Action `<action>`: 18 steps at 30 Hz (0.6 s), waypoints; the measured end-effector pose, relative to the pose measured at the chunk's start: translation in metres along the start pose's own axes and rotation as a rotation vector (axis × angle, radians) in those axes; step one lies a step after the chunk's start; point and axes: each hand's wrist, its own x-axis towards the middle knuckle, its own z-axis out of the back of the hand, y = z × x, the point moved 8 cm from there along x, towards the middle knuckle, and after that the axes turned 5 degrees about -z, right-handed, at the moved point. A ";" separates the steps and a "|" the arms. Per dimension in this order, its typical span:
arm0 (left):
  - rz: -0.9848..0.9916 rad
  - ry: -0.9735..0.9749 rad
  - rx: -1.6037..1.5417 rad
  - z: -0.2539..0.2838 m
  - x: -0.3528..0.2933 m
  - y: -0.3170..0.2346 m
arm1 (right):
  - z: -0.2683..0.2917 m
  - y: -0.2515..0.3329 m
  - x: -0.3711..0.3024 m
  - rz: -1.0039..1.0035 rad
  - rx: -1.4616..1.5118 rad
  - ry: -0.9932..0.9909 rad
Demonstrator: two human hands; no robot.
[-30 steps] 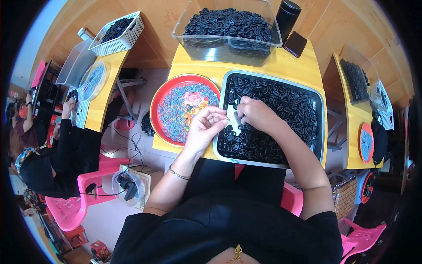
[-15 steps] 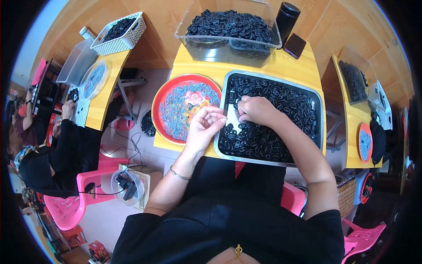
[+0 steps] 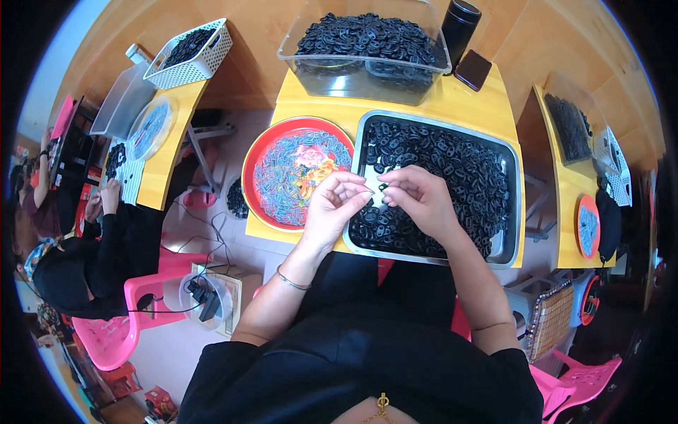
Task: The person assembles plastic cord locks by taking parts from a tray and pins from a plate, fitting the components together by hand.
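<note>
Black pieces (image 3: 452, 184) remain plentiful in the right tray (image 3: 503, 247), right hand (image 3: 420, 198) pinching one, left hand (image 3: 330, 208) apart, fingertips together.

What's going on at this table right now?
Someone's right hand holds a small black piece over a metal tray of similar pieces. Their left hand is pinched close beside it; anything it holds is too tiny to make out. A red tray of slim bluish pieces sits left of the metal one.
</note>
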 end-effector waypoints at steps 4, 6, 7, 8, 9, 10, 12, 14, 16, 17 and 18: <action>0.000 0.012 -0.021 -0.007 0.002 0.002 | -0.003 0.003 -0.008 -0.022 -0.024 0.026; 0.000 0.009 -0.005 -0.009 0.003 0.001 | -0.002 0.002 -0.010 0.003 -0.045 0.010; 0.001 0.010 -0.002 -0.010 0.003 0.001 | -0.001 0.003 -0.010 0.028 -0.069 -0.005; 0.002 0.011 0.001 -0.011 0.003 0.001 | -0.001 0.001 -0.011 0.027 -0.067 -0.005; 0.003 0.010 0.002 -0.011 0.003 0.001 | 0.000 -0.002 -0.011 0.004 -0.024 -0.022; 0.004 0.016 0.000 -0.012 0.003 0.000 | 0.000 -0.005 -0.011 -0.020 0.020 -0.039; 0.005 0.021 -0.002 -0.013 0.004 0.001 | 0.001 -0.004 -0.010 0.010 0.033 -0.087; 0.009 0.021 -0.007 -0.013 0.004 0.002 | 0.004 -0.004 -0.010 0.040 0.047 -0.136; 0.009 0.020 -0.013 -0.013 0.005 0.002 | 0.004 -0.006 -0.010 0.043 0.038 -0.149; 0.009 0.020 -0.020 -0.013 0.005 0.003 | 0.004 -0.005 -0.010 0.042 0.039 -0.150; 0.010 0.020 -0.020 -0.013 0.005 0.003 | 0.004 -0.003 -0.010 0.054 0.018 -0.156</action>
